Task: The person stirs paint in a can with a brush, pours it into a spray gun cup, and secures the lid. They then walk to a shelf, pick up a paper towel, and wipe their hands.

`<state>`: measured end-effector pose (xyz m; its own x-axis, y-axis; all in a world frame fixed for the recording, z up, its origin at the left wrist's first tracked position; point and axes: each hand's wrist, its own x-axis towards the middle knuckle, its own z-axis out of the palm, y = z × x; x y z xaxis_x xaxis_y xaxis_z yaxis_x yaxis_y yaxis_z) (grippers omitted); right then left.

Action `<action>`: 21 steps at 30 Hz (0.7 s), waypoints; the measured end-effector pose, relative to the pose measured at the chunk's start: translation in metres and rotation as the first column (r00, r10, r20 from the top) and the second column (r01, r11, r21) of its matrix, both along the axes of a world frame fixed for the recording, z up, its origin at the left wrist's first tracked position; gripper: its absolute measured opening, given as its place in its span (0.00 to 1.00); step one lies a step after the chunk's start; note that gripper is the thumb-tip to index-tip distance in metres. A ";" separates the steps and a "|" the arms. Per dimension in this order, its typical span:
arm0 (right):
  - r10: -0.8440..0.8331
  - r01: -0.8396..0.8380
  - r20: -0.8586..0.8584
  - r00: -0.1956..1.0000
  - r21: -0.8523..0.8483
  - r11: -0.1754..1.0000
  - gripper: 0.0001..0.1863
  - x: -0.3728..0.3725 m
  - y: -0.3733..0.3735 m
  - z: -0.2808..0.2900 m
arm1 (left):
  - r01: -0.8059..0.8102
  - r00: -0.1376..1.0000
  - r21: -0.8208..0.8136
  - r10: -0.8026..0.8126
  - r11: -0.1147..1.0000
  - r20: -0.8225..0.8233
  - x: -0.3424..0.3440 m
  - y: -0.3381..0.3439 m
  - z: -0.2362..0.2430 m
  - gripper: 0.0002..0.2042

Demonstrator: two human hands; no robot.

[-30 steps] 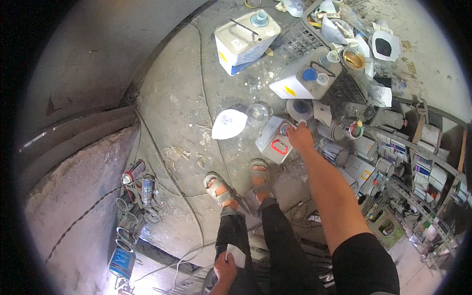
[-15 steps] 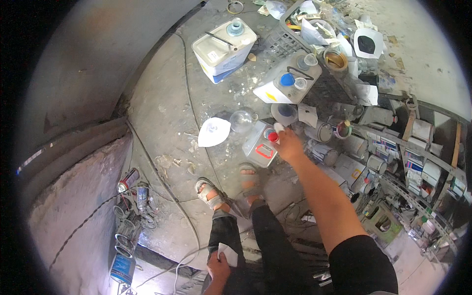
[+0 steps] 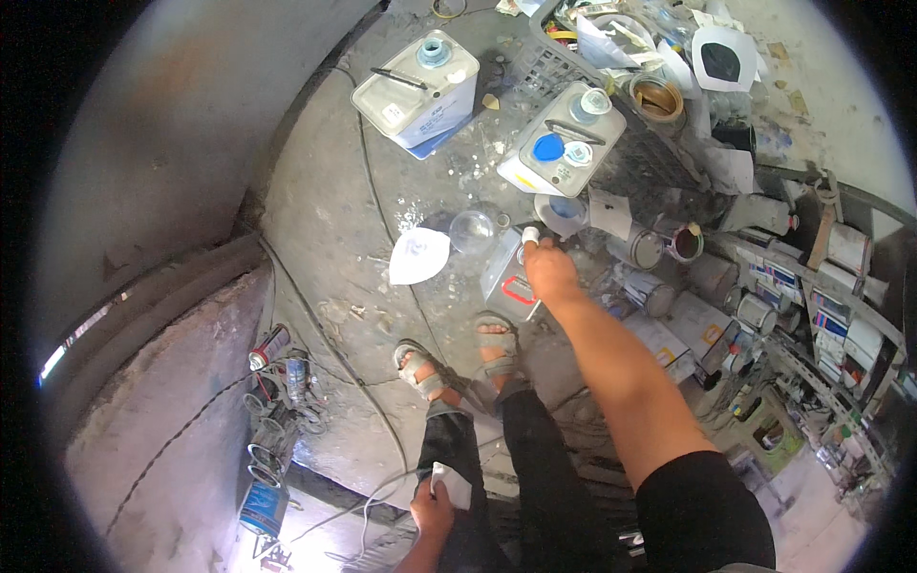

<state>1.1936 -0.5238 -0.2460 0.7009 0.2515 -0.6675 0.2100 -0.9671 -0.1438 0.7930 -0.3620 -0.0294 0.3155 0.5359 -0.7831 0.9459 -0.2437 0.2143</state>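
Out in front of me, my right hand (image 3: 551, 271) is closed over the spout area of a small rectangular metal can (image 3: 501, 270) with a red handle (image 3: 519, 290). The red cap seen at these fingers earlier is hidden beneath them. A small white piece (image 3: 530, 234) shows at the fingertips; whether it is a wrapping or a held wad I cannot tell. Low by my leg, my left hand (image 3: 433, 514) grips a folded white sheet (image 3: 453, 486). Beside the can lie a clear plastic cup (image 3: 472, 232) and a white paper piece (image 3: 418, 256).
Two larger metal cans stand farther off, one with a black pen on top (image 3: 420, 100), one with a blue cap (image 3: 548, 147). A grey basket (image 3: 549, 62) overflows with waste. Several paint tins (image 3: 645, 248) line the right. A cable (image 3: 373, 181) crosses the floor; spray cans (image 3: 270, 346) lie left.
My right hand has shifted slightly and turned over the can's spout, covering the red cap. My left hand keeps the white sheet. The whole view has tilted a little.
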 end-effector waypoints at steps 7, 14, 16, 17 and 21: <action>-0.550 0.560 -0.115 0.827 0.090 0.824 0.19 0.006 -0.010 0.003 | 0.120 0.992 0.110 -0.124 0.987 0.032 0.035 0.006 0.029 0.11; -0.779 0.538 0.100 0.618 0.670 0.512 0.25 0.043 -0.037 0.096 | 0.055 0.997 0.041 -0.057 0.998 0.044 0.075 0.010 0.051 0.11; -0.622 0.159 0.373 0.689 0.758 0.632 0.28 0.064 -0.032 0.123 | 0.017 0.994 -0.005 -0.017 1.000 0.109 0.077 0.004 0.046 0.12; -0.494 0.058 0.468 0.732 0.681 0.730 0.26 0.079 -0.030 0.131 | 0.016 0.996 -0.037 -0.013 0.999 0.089 0.077 0.000 0.041 0.12; -0.114 -0.213 0.615 0.780 0.432 0.876 0.21 0.119 -0.016 0.136 | 0.125 0.983 -0.112 -0.108 0.986 0.147 0.062 -0.005 0.016 0.13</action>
